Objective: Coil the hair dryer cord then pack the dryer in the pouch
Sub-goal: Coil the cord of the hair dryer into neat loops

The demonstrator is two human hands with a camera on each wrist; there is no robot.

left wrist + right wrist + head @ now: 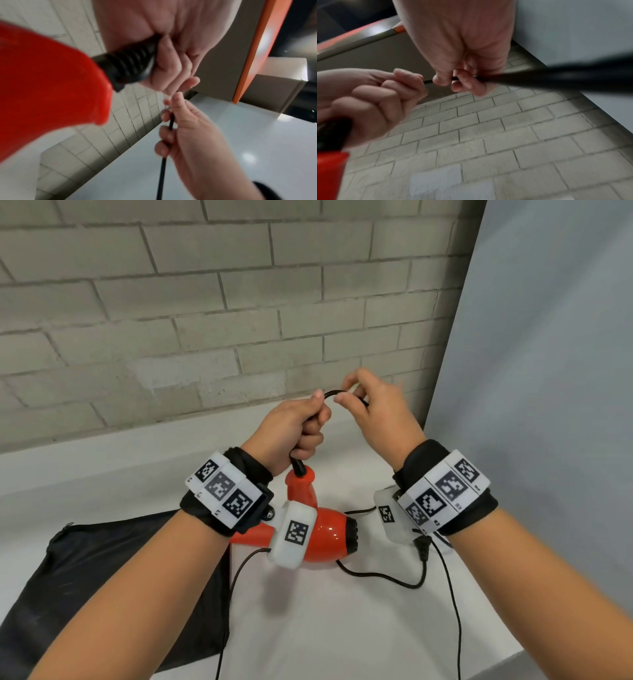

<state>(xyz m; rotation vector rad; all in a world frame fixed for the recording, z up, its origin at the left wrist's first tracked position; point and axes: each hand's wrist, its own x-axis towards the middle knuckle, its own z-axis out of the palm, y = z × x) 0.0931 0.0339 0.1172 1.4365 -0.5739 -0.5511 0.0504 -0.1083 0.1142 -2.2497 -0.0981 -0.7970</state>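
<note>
Hair dryer (318, 529), red, hangs just above the white tabletop (342, 628), held up by its cord (383, 577) where the ribbed black sleeve leaves the handle. Left hand (291, 433) has its grip curled tight round that first stretch of cord; right hand (380, 409) pinches the cord just beside it between thumb and fingertips, a short arch of cord between the two. Looks like the first loop of the coil is being formed. To do it well: keep the left fist as the anchor, feed even loops into it with the right, let the cord slide through the pinch so it doesn't twist, avoid bending hard at the sleeve. Most of the cord lies loose on the tabletop under the right wrist, plug end near the right wristband; it could snag as it's drawn up. Black pouch (113, 587) lies flat at the left, partly under the left forearm, its mouth not clearly seen. Brick wall (205, 302) close behind, grey panel (548, 371) close on the right, tabletop edge near at lower right: room is mostly toward the person.
</note>
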